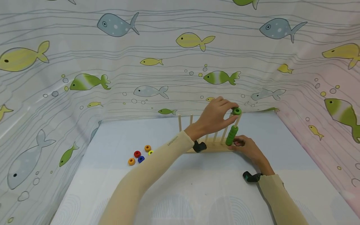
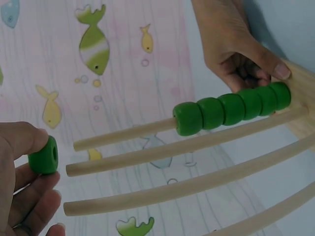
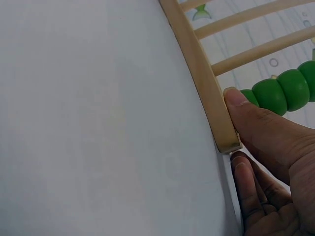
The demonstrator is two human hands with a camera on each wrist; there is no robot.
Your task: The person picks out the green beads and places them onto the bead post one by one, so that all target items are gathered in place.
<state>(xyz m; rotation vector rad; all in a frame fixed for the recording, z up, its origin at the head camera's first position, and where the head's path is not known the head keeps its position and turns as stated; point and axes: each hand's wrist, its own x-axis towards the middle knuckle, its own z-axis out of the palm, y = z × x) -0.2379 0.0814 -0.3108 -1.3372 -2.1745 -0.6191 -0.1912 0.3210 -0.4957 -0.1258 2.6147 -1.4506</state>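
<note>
My left hand (image 1: 215,115) pinches a green wooden bead (image 2: 44,156) between thumb and fingers. In the left wrist view the bead's hole faces the peg tips, with a small gap between. Several green beads (image 2: 234,108) are stacked on the end peg (image 2: 123,135), down to the wooden base (image 3: 202,73); the peg's upper part is bare. At the base's right end my right hand (image 1: 248,148) grips it, thumb (image 3: 256,115) on top beside the lowest green bead and fingers curled at the end edge.
Other bare pegs (image 1: 180,122) rise from the base to the left, partly behind the left forearm. Loose orange, red (image 1: 137,153), blue (image 1: 141,159) and yellow beads lie on the white table (image 1: 180,187) at left. Fish-patterned cloth (image 1: 157,72) surrounds the table.
</note>
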